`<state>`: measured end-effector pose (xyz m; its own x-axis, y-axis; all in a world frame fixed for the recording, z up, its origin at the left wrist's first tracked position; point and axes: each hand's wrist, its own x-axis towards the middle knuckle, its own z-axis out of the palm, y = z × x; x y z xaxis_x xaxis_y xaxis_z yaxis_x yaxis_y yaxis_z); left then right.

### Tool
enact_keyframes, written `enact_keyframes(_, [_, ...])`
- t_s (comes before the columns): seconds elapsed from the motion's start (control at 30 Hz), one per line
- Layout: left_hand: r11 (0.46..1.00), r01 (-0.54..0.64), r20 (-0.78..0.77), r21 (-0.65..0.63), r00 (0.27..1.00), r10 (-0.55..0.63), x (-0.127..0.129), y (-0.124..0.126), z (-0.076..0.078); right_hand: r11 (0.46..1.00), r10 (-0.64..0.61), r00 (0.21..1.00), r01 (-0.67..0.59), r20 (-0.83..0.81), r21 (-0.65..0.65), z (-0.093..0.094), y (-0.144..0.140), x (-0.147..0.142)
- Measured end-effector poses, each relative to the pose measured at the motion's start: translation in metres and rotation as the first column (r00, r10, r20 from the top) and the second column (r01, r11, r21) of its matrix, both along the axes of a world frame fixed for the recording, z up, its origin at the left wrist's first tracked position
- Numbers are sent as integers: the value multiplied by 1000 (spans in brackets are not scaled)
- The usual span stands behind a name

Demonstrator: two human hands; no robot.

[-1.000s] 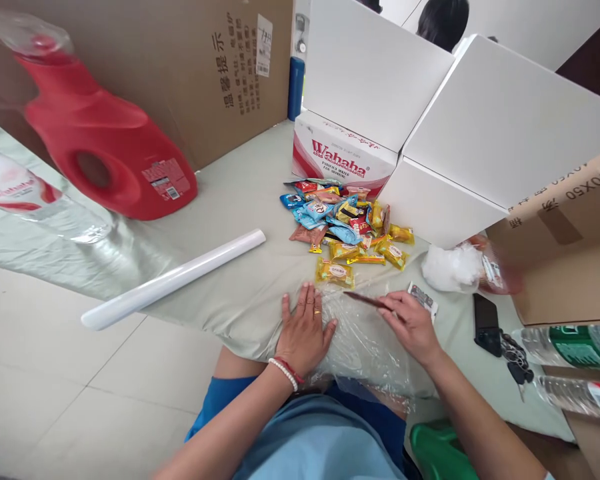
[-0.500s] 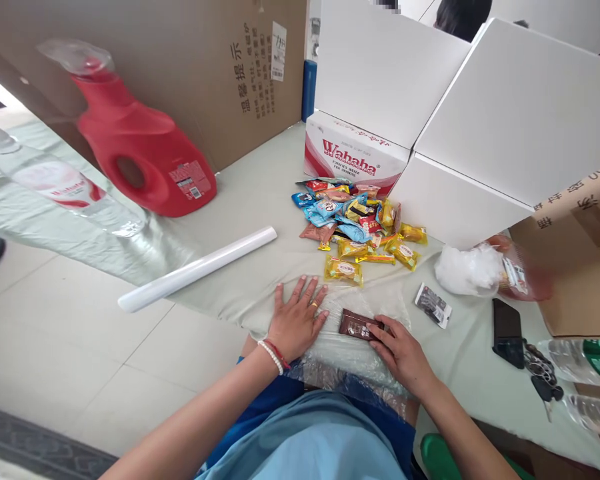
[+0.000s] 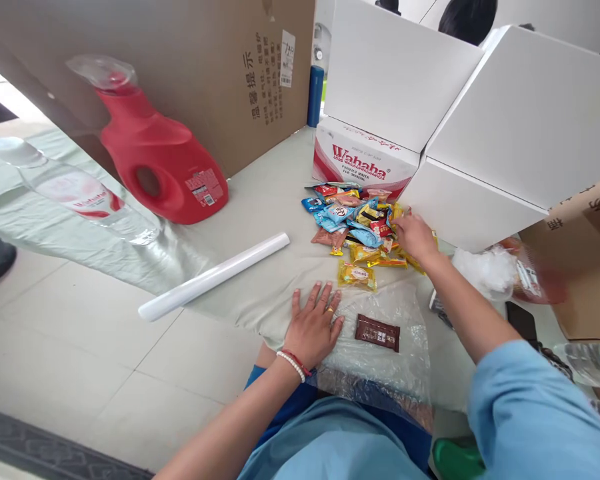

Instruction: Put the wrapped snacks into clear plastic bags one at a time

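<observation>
My left hand (image 3: 314, 323) lies flat, fingers spread, pinning the left edge of a clear plastic sheet (image 3: 380, 357) that hangs over the table's near edge. A brown snack packet (image 3: 377, 333) rests on that sheet, free of both hands. My right hand (image 3: 414, 237) is stretched out over the right side of a heap of small snack packets (image 3: 356, 222), fingers curled down among them; whether it grips one is hidden. One yellow packet (image 3: 357, 275) lies apart, between the heap and the sheet.
A white roll (image 3: 215, 276) lies left of the heap. A red detergent jug (image 3: 157, 155) and a water bottle (image 3: 75, 191) stand far left. A Wahaha carton (image 3: 363, 158), white boxes (image 3: 480, 133), a white wad (image 3: 483, 271) and a phone (image 3: 521, 319) crowd the back and right.
My right hand set the brown packet down on the plastic sheet, let go, and reached forward to the snack heap. My left hand stayed pressed on the sheet.
</observation>
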<state>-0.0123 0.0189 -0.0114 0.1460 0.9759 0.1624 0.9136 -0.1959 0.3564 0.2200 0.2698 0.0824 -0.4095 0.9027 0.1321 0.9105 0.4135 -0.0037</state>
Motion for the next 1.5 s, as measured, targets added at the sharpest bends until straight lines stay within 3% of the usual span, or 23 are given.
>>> enact_keyframes(0.13, [1000, -8, 17, 1, 1000, 8, 0, -1, -1, 997, -4, 974, 20, 224, -73, -2, 72, -31])
enact_keyframes(0.27, [1000, -14, 24, 5, 1000, 14, 0, -1, -2, 982, 7, 963, 44, 269, -181, -11, 106, -39])
enact_keyframes(0.43, [1000, -13, 17, 7, 1000, 13, 0, 0, -2, 966, 67, 968, -2, 243, -257, -18, 101, -27])
enact_keyframes(0.53, [1000, -18, 0, 15, 1000, 18, 0, 0, -2, 984, 46, 982, -13, 181, -180, -28, 88, -23])
enact_keyframes(0.63, [1000, -25, -27, 13, 999, 25, 1, 1, 0, 999, -25, 992, 22, -120, -30, -37, 78, -23])
enact_keyframes(0.7, [1000, -25, -46, 1, 999, 25, 1, 1, 1, 999, -47, 885, 53, -462, -1, -35, 70, -19])
enact_keyframes(0.77, [1000, -24, -56, -10, 998, 24, 1, 1, 3, 1000, -22, 673, 16, -739, -16, -24, 51, -9])
enact_keyframes(0.83, [1000, -24, -57, -18, 998, 23, 2, 1, 4, 996, 26, 498, -85, -867, -18, -5, 17, 7])
enact_keyframes(0.87, [999, -23, -55, -22, 998, 22, 2, 1, 5, 989, 41, 474, -146, -880, -33, 5, -4, 15])
enact_keyframes(0.9, [999, -22, -51, -26, 999, 20, 3, 1, 4, 977, 33, 501, -199, -865, -78, 14, -28, 22])
enact_keyframes(1.0, [999, -14, -37, -41, 999, 12, 4, 2, 3, 900, 22, 731, -312, -681, -305, 28, -103, 32])
enact_keyframes(1.07, [999, -9, -35, -46, 999, 8, 4, 2, 3, 862, 82, 841, -328, -534, -386, 20, -145, 26])
enact_keyframes(1.17, [999, -9, -44, -41, 999, 7, 5, 1, 3, 862, 152, 945, -270, -288, -430, -6, -187, 8])
enact_keyframes(1.27, [999, -12, -54, -31, 999, 11, 5, 1, 3, 882, 169, 981, -195, -99, -429, -25, -205, -1])
enact_keyframes(1.5, [1000, -16, -68, -25, 998, 14, 6, 0, 1, 901, 108, 994, -111, -32, -419, -34, -222, 10])
